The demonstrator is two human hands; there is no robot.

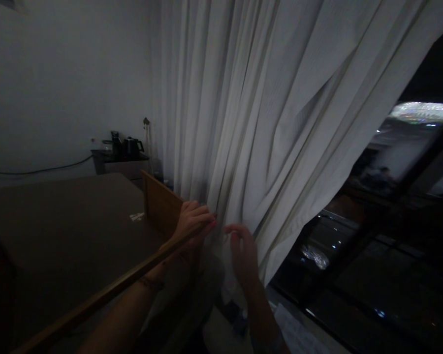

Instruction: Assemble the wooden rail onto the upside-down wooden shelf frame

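Observation:
A long, thin wooden strip (pixel 133 273) slants up from the lower left, and its far end lies at my left hand (pixel 195 219). The fingers of that hand are closed around the strip near this end. Just to the right, my right hand (pixel 243 248) is raised before the white curtain (pixel 243 147). Its fingers are bent with a gap between fingertip and thumb, and nothing shows clearly between them. Whether it touches the cloth I cannot tell. The curtain hangs in long folds, its right side slanting out over the window.
A dark flat surface (pixel 70 221) with a brown wooden panel (pixel 160 199) at its edge lies left. Farther back, a small cabinet (pixel 127 166) carries a black kettle (pixel 132 146). A dark window (pixel 384 236) with reflections fills the right. Papers (pixel 299 332) lie below.

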